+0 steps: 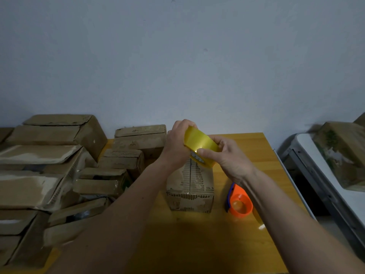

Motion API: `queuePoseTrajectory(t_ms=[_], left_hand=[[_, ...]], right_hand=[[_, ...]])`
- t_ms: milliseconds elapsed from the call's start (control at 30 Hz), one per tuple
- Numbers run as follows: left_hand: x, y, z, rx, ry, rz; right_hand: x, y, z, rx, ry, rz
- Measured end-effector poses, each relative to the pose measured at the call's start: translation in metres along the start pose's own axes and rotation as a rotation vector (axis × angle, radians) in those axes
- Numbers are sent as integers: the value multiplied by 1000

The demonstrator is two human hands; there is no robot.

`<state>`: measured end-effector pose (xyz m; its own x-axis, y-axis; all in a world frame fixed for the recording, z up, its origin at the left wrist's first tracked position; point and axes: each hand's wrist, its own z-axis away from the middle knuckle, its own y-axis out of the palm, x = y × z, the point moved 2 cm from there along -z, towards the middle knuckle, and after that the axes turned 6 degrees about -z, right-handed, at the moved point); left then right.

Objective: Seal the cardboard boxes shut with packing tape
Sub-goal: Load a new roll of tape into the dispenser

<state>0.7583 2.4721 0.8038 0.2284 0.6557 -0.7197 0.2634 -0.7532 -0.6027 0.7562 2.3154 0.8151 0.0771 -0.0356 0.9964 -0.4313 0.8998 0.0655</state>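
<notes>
Both hands were up over the middle of the table (246, 147), closed together on a yellow roll of packing tape (199, 146). The left hand (177, 143) curled its fingers over the roll's far-left edge, gripping it from that side. The right hand (227, 155) held the near-right side, its thumb (205, 153) laid flat across the shiny outer face of the roll. The roll was tilted, its wide band facing the camera, and it hung just above the far end of a small cardboard box (190, 186).

That box sat on the wooden table directly below the hands, between the two forearms. Its top flaps were down, meeting along a seam that ran away from the viewer, and the paper skin was torn so that the corrugation showed. Whether the roll touched the box could not be told, since the hands covered that spot.

Just right of the box, beside the right forearm, an orange tape dispenser (240, 202) with a blue edge lay on the table. A heap of worn cardboard boxes (59, 167) filled the left side of the table, well apart from the hands. Off to the right, past the table's edge, another wrapped box (343, 153) rested on a white surface (308, 143).
</notes>
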Motion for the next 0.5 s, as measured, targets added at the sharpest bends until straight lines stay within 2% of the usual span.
queuePoseTrajectory(t_ms=[133,333,500], left_hand=[[-2,0,4,-35,10,50],[-4,4,6,-62,27,90],[0,5,7,-81,44,110]], right_hand=[[2,-4,0,92,-4,3],[4,-1,-3,-39,-42,37],[6,-9,-1,99,-31,66]])
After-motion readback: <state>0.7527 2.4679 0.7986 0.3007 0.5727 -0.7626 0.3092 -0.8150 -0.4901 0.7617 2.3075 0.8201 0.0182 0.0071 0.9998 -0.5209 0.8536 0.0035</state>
